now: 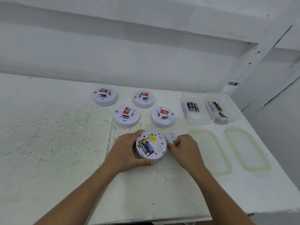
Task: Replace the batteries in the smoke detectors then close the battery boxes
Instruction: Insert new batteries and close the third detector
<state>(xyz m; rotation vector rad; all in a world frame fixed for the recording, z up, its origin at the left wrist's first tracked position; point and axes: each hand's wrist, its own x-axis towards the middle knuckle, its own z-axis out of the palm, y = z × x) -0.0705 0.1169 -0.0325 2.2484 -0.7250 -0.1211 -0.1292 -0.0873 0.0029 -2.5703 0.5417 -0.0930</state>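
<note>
A white smoke detector (155, 147) lies upside down at the middle of the table, its battery bay uncovered with two batteries (146, 147) inside. My left hand (128, 151) grips its left rim, thumb at the near edge. My right hand (185, 146) pinches the small white battery cover (171, 138) just right of the detector. Four more detectors stand face up behind: far left (105, 96), far right (143, 98), near left (126, 116) and near right (162, 117).
Two clear plastic boxes sit at the back right, the left one (194, 118) and the right one (230, 111), each holding several batteries. Their two clear lids, one (212, 153) beside the other (248, 150), lie flat in front. The table's right edge slopes near them. A white wall stands behind.
</note>
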